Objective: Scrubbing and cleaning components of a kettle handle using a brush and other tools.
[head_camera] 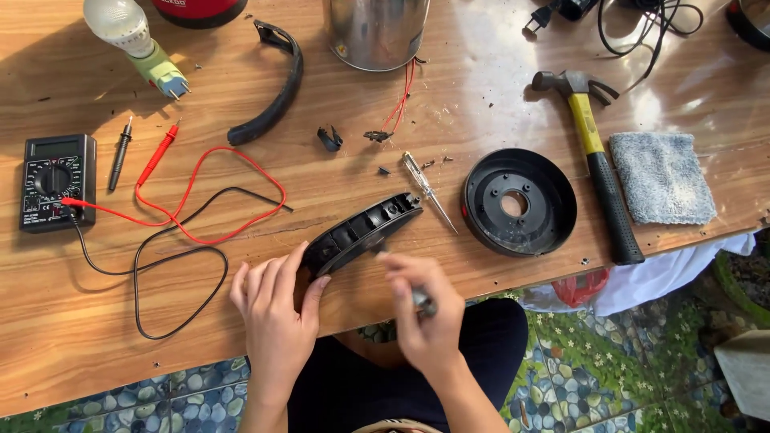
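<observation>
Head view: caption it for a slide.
Left hand steadies a black plastic base on edge; right hand works it with a tool.

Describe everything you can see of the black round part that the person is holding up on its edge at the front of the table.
The black round part looks like moulded plastic, a shallow disc with ribbed compartments along its inner side. It stands tilted on its edge on the wooden table, near the front. The left hand grips its lower left end, fingers wrapped around the rim. The right hand holds a slim tool against its middle; the tip is blurred. A similar black disc lies flat to its right.
</observation>
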